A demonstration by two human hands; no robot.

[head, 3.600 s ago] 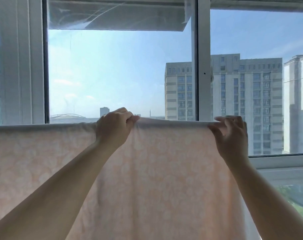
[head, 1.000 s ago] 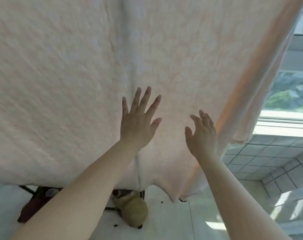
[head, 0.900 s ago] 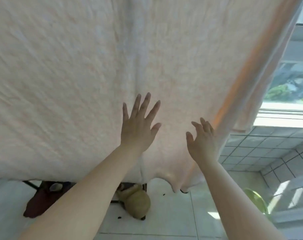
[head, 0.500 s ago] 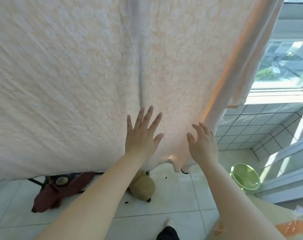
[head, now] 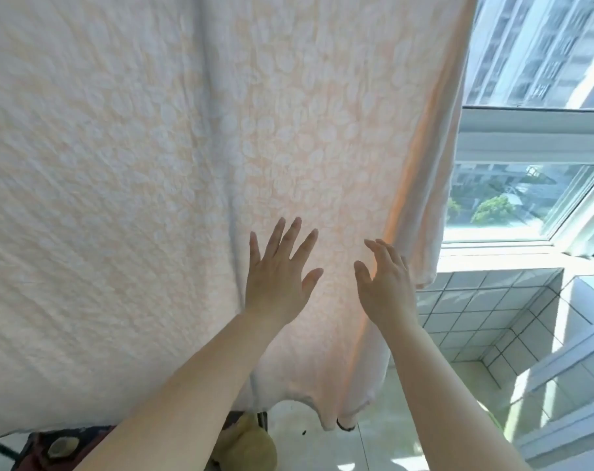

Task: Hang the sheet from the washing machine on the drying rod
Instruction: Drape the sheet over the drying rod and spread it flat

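The pale peach sheet (head: pixel 136 164) with a white leaf pattern hangs down in front of me and fills most of the view; the drying rod is out of view above. My left hand (head: pixel 276 275) lies flat against the cloth with fingers spread. My right hand (head: pixel 383 283) is beside it near the sheet's right edge, fingers relaxed and slightly bent, holding nothing. The sheet's lower hem ends just above the floor.
A window (head: pixel 513 195) and a white tiled ledge (head: pixel 475 307) stand to the right. Under the hem on the tiled floor (head: pixel 373 447) lie a yellow-green plush toy (head: pixel 251 447) and a dark red item (head: pixel 54 448) by a black frame.
Earlier both hands gripped the sheet's top edge on the rod. Now they are lower on the hanging cloth, open. In the last half second the view tilted up and both hands rose slightly.
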